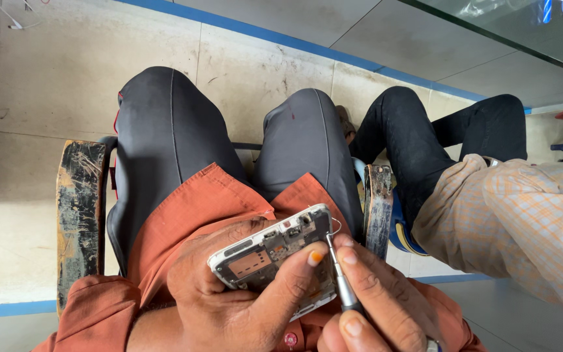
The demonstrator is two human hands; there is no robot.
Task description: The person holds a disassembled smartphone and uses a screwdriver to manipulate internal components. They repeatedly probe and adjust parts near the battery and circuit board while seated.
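My left hand [229,293] grips an opened white phone [275,254] with its back cover off, so the circuit board and metal shields show. The thumb lies across the phone's lower part. My right hand [386,306] holds a thin metal screwdriver [339,277] between thumb and fingers. Its tip rests on the phone's right edge near the top corner. Both hands are over my lap, above an orange shirt [190,208] and dark grey trousers [164,137].
I sit in a chair with worn, paint-stained armrests, one on the left [79,215] and one on the right [377,208]. Another person in a checked shirt [516,221] and black trousers sits close on my right. Tiled floor [53,85] with a blue stripe lies below.
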